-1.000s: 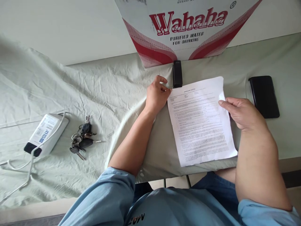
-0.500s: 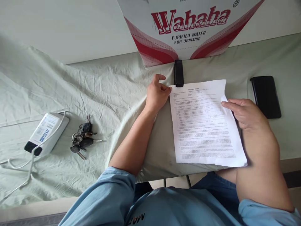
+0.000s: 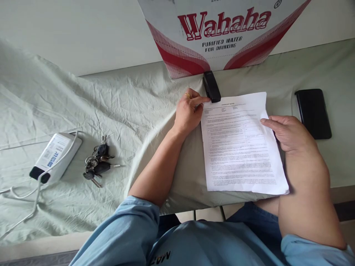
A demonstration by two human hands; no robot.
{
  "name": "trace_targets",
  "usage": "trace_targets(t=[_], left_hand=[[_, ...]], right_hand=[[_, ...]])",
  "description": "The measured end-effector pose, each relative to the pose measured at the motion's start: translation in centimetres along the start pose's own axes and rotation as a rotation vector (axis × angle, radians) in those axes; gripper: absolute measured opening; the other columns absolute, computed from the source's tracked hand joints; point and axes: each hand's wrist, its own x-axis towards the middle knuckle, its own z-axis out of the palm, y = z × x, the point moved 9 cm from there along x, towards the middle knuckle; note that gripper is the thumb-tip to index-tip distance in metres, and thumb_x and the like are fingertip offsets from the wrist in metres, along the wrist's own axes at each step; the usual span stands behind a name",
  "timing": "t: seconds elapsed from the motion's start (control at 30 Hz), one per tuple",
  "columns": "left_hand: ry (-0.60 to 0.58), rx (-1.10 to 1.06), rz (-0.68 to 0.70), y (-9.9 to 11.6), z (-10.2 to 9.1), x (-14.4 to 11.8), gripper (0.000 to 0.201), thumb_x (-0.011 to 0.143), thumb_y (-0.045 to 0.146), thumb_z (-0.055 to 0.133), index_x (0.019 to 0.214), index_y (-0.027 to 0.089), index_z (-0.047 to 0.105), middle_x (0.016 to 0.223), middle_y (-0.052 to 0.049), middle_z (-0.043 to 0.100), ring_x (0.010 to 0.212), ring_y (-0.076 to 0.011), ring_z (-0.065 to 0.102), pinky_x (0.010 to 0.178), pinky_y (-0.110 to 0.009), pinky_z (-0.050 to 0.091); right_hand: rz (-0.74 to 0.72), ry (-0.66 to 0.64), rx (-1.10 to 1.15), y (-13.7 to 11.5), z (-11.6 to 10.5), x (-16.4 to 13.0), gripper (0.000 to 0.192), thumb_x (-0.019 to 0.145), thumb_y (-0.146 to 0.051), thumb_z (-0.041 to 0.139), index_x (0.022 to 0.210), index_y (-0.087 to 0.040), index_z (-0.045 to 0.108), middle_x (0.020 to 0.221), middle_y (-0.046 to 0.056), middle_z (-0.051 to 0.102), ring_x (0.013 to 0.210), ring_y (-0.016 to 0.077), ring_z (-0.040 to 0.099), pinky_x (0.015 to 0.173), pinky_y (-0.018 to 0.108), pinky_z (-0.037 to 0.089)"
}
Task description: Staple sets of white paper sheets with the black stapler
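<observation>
A printed paper (image 3: 238, 147) headed "Overleaf Notes" lies in front of me near the table's front edge. My right hand (image 3: 291, 133) grips its right edge, thumb on top and the other fingers hidden beneath. At the paper's top left corner is my left hand (image 3: 190, 109), its index finger stretched out against the near end of a black stapler (image 3: 211, 87). The left thumb is bent beside the paper's left edge, and the remaining fingers are curled and partly hidden. The stapler stands at a slant, its near end at the paper's top edge.
Behind the stapler stands a large Wahaha water carton (image 3: 224, 37) against the wall. A black phone (image 3: 313, 113) lies beyond my right hand. To the left are a bunch of keys (image 3: 98, 162) and a white device (image 3: 55, 157) with a white cable (image 3: 33, 207). Green cloth (image 3: 133, 99) covers the table.
My left hand has moved slightly right, its index finger now straightened onto the stapler. The stapler's near end has swung to the right. The paper has shifted a little; my right hand keeps its grip.
</observation>
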Motion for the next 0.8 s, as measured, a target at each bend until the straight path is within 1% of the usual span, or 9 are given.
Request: trace_targets(t=[0.07,0.13,0.27,0.33,0.43,0.53,0.63,0.73,0.8], left_hand=[[0.025,0.010,0.005,-0.1,-0.4,0.0,0.033,0.100,0.025,0.068,0.120,0.030,0.094,0.122,-0.008,0.075,0.116,-0.0266,0.072,0.112,-0.044,0.063],[0.054,0.023,0.043,0.3,-0.8,0.0,0.036,0.105,0.032,0.070,0.134,0.032,0.091,0.138,-0.010,0.077,0.132,-0.0320,0.072,0.124,-0.051,0.059],[-0.059,0.077,0.169,2.0,0.4,0.0,0.041,0.111,0.050,0.074,0.149,0.039,0.084,0.179,-0.010,0.069,0.174,-0.0443,0.053,0.149,-0.069,0.034],[-0.111,0.102,0.189,2.4,1.1,-0.1,0.039,0.114,0.054,0.072,0.148,0.039,0.084,0.182,-0.007,0.069,0.182,-0.0435,0.046,0.153,-0.071,0.025],[-0.115,0.125,0.185,2.6,1.2,-0.2,0.036,0.120,0.050,0.063,0.145,0.038,0.085,0.177,-0.004,0.075,0.186,-0.0382,0.045,0.156,-0.070,0.019],[-0.122,0.167,0.189,2.8,0.8,-0.2,0.039,0.122,0.034,0.054,0.146,0.037,0.086,0.177,-0.003,0.076,0.186,-0.0333,0.047,0.157,-0.069,0.016],[-0.163,0.222,0.162,2.9,0.8,-0.3,0.052,0.119,0.018,0.048,0.149,0.038,0.086,0.180,0.000,0.073,0.184,-0.0282,0.051,0.158,-0.067,0.016],[-0.190,0.285,0.096,3.0,1.0,-0.6,0.062,0.115,0.011,0.046,0.150,0.042,0.086,0.181,0.003,0.072,0.186,-0.0283,0.048,0.159,-0.072,0.013],[-0.188,0.313,0.057,3.2,1.2,-0.9,0.066,0.113,0.009,0.048,0.154,0.045,0.085,0.183,0.005,0.069,0.189,-0.0311,0.044,0.157,-0.078,0.011]], right_hand=[[0.007,0.005,0.002,0.0,0.0,0.0,0.020,0.074,-0.033,0.101,0.075,-0.027,0.081,0.079,0.002,0.088,0.078,0.0260,0.086,0.076,0.034,0.073],[-0.004,0.000,0.000,0.0,0.0,-0.1,0.020,0.075,-0.034,0.101,0.076,-0.027,0.082,0.080,0.002,0.088,0.079,0.0266,0.087,0.075,0.035,0.073],[-0.034,-0.008,0.000,0.1,-0.1,0.0,0.020,0.078,-0.036,0.100,0.078,-0.027,0.082,0.081,0.003,0.088,0.080,0.0270,0.087,0.079,0.037,0.074],[-0.058,0.004,0.004,0.2,-0.3,0.1,0.021,0.079,-0.037,0.102,0.080,-0.027,0.084,0.083,0.002,0.088,0.079,0.0251,0.085,0.081,0.036,0.073],[-0.119,0.011,-0.013,0.1,-0.6,0.4,0.026,0.079,-0.043,0.104,0.082,-0.027,0.084,0.083,0.000,0.088,0.074,0.0197,0.079,0.077,0.031,0.069],[-0.159,-0.003,-0.030,0.1,-0.7,0.6,0.037,0.077,-0.054,0.107,0.081,-0.027,0.082,0.082,-0.001,0.086,0.074,0.0185,0.075,0.076,0.031,0.066],[-0.163,0.006,-0.048,0.1,-0.8,0.7,0.048,0.068,-0.064,0.111,0.081,-0.028,0.081,0.082,-0.001,0.085,0.076,0.0208,0.075,0.076,0.034,0.065],[-0.153,0.016,-0.058,0.3,-1.2,0.9,0.052,0.062,-0.066,0.112,0.081,-0.028,0.082,0.083,-0.001,0.086,0.077,0.0211,0.075,0.076,0.035,0.064],[-0.171,0.007,-0.059,0.4,-1.3,1.1,0.050,0.065,-0.066,0.111,0.083,-0.028,0.083,0.085,-0.001,0.087,0.080,0.0215,0.077,0.080,0.035,0.066]])
